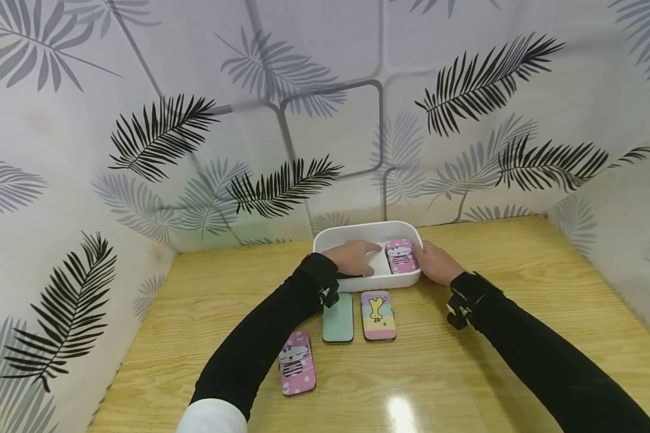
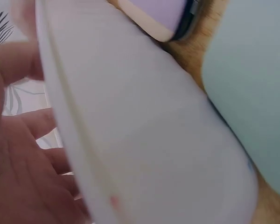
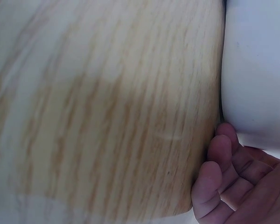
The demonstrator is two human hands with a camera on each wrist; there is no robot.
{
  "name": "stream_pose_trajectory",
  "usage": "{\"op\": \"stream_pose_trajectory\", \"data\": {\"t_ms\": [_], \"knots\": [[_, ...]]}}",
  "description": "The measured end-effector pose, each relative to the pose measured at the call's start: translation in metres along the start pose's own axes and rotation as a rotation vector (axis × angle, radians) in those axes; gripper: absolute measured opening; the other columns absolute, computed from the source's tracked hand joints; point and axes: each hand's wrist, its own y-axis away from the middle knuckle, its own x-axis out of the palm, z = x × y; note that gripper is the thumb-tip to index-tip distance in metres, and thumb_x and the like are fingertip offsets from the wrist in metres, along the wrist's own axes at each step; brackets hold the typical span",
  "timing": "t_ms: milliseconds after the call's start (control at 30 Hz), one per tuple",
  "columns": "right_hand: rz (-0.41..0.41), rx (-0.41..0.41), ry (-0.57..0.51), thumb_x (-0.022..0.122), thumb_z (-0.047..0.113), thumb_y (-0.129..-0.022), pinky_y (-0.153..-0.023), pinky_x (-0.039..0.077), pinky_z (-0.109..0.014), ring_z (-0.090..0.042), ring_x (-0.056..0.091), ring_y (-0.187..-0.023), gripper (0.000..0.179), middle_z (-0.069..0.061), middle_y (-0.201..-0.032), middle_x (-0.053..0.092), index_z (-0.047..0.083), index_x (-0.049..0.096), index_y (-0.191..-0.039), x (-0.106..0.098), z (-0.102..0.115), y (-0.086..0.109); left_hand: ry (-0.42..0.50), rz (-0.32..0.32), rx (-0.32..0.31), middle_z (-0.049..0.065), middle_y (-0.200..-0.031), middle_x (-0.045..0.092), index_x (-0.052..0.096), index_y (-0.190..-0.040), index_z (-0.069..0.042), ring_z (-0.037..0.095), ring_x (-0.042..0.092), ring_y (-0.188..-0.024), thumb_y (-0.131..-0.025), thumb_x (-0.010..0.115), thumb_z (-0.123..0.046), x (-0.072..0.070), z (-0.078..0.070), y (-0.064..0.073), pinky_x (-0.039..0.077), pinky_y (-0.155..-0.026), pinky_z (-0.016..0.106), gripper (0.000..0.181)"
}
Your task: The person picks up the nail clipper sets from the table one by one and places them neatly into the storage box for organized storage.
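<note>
A white tray with raised walls stands near the back of the table. My left hand reaches into its left half, thumb and forefinger spread apart; its palm and fingers show behind the tray wall in the left wrist view, with nothing seen between them. A dark edge shows under this hand, too covered to name. A pink case with a cartoon cat lies in the tray's right half. My right hand grips the tray's right end, fingertips curled low against the outer wall, close to the table.
In front of the tray lie a mint green case and a pastel case with a yellow giraffe. Another pink cat case lies nearer, by the left sleeve. Leaf-patterned cloth rises behind the wooden table.
</note>
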Motion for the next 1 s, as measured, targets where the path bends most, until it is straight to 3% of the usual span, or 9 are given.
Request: {"op": "stream_pose_trajectory", "data": {"t_ms": [133, 300, 533, 767, 867, 1000], "knots": [[-0.006, -0.007, 0.002, 0.025, 0.034, -0.11, -0.062, 0.044, -0.03, -0.021, 0.053, -0.074, 0.054, -0.019, -0.104, 0.055, -0.01, 0.038, -0.138, 0.0011, 0.002, 0.0005, 0.044, 0.007, 0.014, 0.005, -0.157, 0.045, 0.043, -0.154, -0.017, 0.023, 0.038, -0.147, -0.096, 0.067, -0.032, -0.0022, 0.0002, 0.0028, 0.031, -0.118, 0.036, 0.064], [-0.004, -0.01, 0.001, 0.025, 0.034, -0.11, -0.061, 0.043, -0.03, -0.021, 0.053, -0.073, 0.053, -0.018, -0.102, 0.055, -0.009, 0.038, -0.138, 0.0021, 0.0033, 0.0004, 0.007, -0.007, 0.03, 0.005, -0.153, 0.049, 0.049, -0.15, -0.019, 0.021, 0.041, -0.144, -0.093, 0.073, -0.028, -0.0018, 0.0032, 0.0006, 0.034, -0.116, 0.033, 0.063], [-0.001, 0.015, -0.006, 0.025, 0.036, -0.11, -0.061, 0.044, -0.03, -0.022, 0.053, -0.074, 0.053, -0.018, -0.101, 0.054, -0.008, 0.038, -0.135, -0.0004, 0.0047, 0.003, -0.009, -0.009, 0.023, 0.006, -0.152, 0.05, 0.048, -0.151, -0.019, 0.023, 0.043, -0.142, -0.094, 0.072, -0.03, -0.0027, -0.0019, 0.0013, 0.035, -0.115, 0.035, 0.063], [-0.003, 0.013, 0.003, 0.025, 0.036, -0.109, -0.06, 0.044, -0.03, -0.021, 0.053, -0.071, 0.053, -0.017, -0.099, 0.054, -0.009, 0.039, -0.134, 0.002, 0.0014, 0.0013, -0.001, 0.008, 0.0, 0.004, -0.154, 0.048, 0.045, -0.153, -0.019, 0.018, 0.047, -0.127, -0.09, 0.064, -0.007, -0.0024, -0.0006, 0.0041, 0.037, -0.101, 0.027, 0.067], [-0.009, 0.01, 0.01, 0.026, 0.036, -0.109, -0.059, 0.044, -0.03, -0.021, 0.053, -0.07, 0.052, -0.017, -0.098, 0.054, -0.009, 0.04, -0.132, 0.0025, 0.0008, 0.0005, -0.018, -0.014, -0.003, 0.004, -0.154, 0.048, 0.045, -0.153, -0.017, 0.016, 0.048, -0.128, -0.09, 0.063, -0.001, -0.0015, 0.0019, 0.0058, 0.036, -0.106, 0.026, 0.068], [-0.014, 0.008, 0.019, 0.026, 0.035, -0.109, -0.059, 0.043, -0.03, -0.021, 0.053, -0.071, 0.051, -0.017, -0.097, 0.054, -0.009, 0.041, -0.132, 0.0022, 0.0007, 0.0002, -0.041, -0.065, -0.008, 0.005, -0.153, 0.05, 0.046, -0.152, -0.016, 0.017, 0.049, -0.136, -0.092, 0.064, -0.006, 0.0012, 0.0037, 0.0061, 0.034, -0.116, 0.031, 0.064]]}}
